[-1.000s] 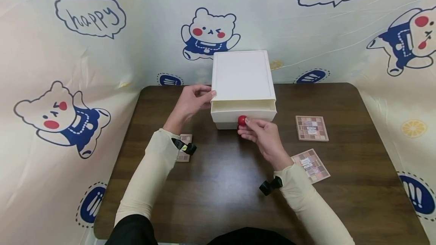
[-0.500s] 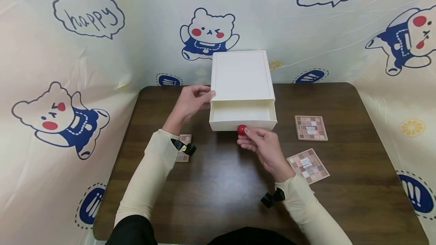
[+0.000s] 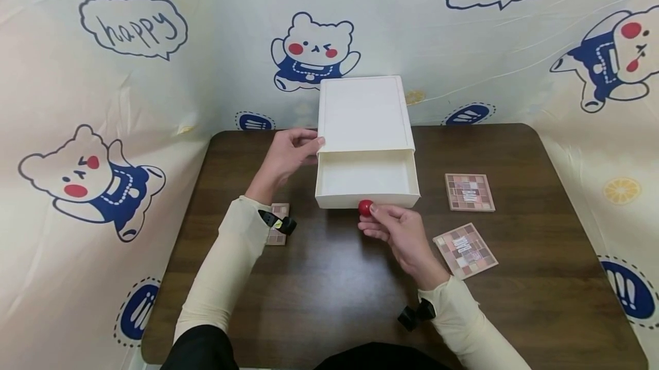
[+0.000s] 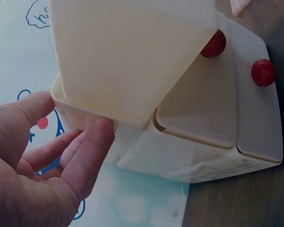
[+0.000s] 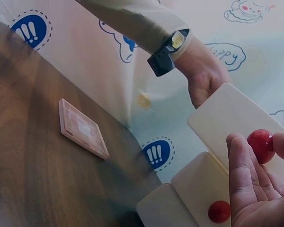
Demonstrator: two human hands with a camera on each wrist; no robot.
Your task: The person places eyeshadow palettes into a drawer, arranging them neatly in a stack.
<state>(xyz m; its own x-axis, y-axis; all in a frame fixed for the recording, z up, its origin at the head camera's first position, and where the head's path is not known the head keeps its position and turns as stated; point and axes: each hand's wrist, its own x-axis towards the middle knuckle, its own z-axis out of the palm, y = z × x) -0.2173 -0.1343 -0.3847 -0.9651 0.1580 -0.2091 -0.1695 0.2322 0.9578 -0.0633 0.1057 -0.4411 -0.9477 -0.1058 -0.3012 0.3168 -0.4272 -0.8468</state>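
Observation:
A white drawer cabinet (image 3: 364, 112) stands at the back of the table with its top drawer (image 3: 368, 201) pulled well out. The visible drawer floor is bare. My right hand (image 3: 396, 233) pinches the round red knob (image 3: 365, 207) on that drawer's front; the right wrist view shows thumb and fingers around this knob (image 5: 261, 146). At the cabinet's left upper edge my left hand (image 3: 293, 158) holds on. In the left wrist view its thumb and fingertips (image 4: 103, 126) touch the cabinet's edge, beside the extended drawer (image 4: 128, 52). Lower drawers carry red knobs too (image 4: 263, 72).
Two square mosaic-patterned tiles (image 3: 469, 192) lie on the right side of the brown table (image 3: 329, 301). Another patterned tile (image 3: 278, 235) is partly covered by the left wrist. A printed cloth (image 3: 221, 44) hangs behind the cabinet.
The top drawer has slid out toward me, from slightly open to well open. My right hand has moved back with the knob. The left hand stays on the cabinet.

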